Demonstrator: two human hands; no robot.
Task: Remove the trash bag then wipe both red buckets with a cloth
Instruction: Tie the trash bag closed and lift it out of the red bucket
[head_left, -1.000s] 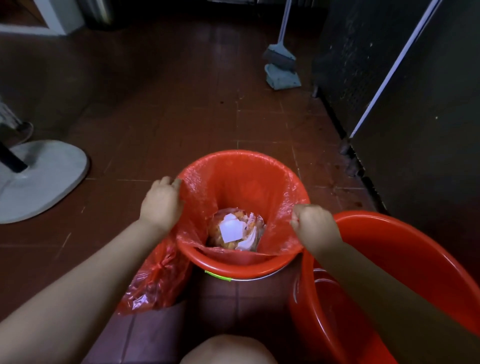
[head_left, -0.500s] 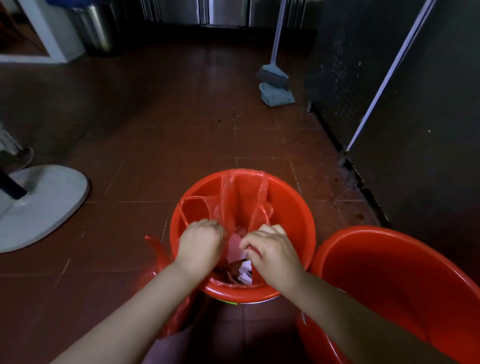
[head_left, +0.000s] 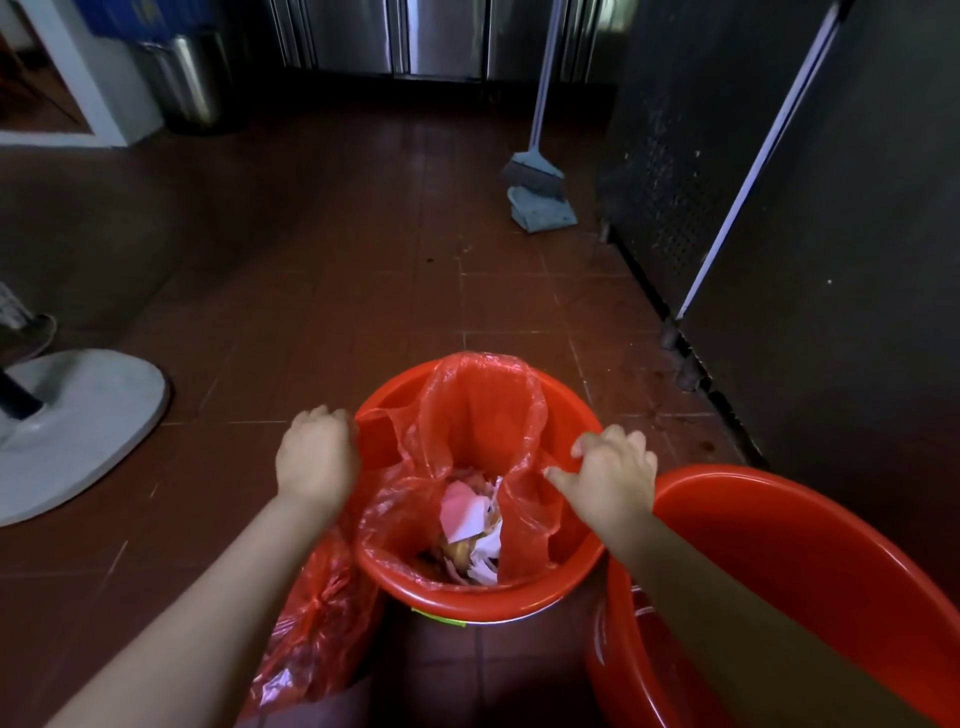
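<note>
A small red bucket (head_left: 566, 587) stands on the floor in front of me, lined with a translucent red trash bag (head_left: 483, 410) holding paper and food waste (head_left: 470, 535). My left hand (head_left: 317, 457) is fisted at the bucket's left rim, gripping the bag's edge there. My right hand (head_left: 613, 475) rests at the right rim with fingers curled over the bag's edge. The bag's far side stands loose above the rim. A larger red bucket (head_left: 810, 566) sits to the right, touching the small one.
A second red plastic bag (head_left: 317, 623) lies on the floor at the lower left. A grey fan base (head_left: 78, 431) is at the left. A broom with dustpan (head_left: 540, 192) leans at the back. A dark metal cabinet (head_left: 805, 208) lines the right side.
Half a second ago both hands were together in the middle of the bucket, bunching the bag. They have moved apart to the left and right rims, and the bag's mouth is open again.
</note>
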